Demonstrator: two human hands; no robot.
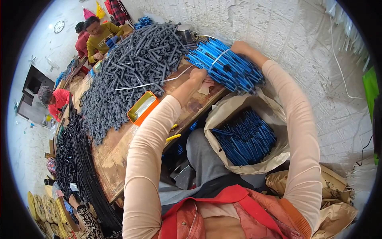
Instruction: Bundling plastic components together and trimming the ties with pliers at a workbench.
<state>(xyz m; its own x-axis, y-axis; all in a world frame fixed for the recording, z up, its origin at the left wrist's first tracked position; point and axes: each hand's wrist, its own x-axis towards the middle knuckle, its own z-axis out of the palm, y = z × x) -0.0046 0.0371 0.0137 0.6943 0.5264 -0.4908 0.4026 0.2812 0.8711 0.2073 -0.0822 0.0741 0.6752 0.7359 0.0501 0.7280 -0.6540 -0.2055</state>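
A bundle of thin blue rods with dark ends (230,69) lies at the table's right edge, its near end jutting over an open sack. A narrow white strap (220,57) passes around its middle, and a long loose tail crosses to the left over grey parts. My left hand (197,75) is closed at the bundle's left side, gripping the strap. At the far right side, my right hand (241,47) curls against the bundle; its fingertips are hidden. Below, the pale sack (215,149) holds many more blue rods (248,137).
A large heap of grey plastic parts (135,59) covers the wooden table (109,159). Nearby are an orange box (143,108), yellow handles (173,138) and a metal cup (186,34). Black strips (93,171) lie left. Several people work along the far side. Brown paper bags (334,191) lie right.
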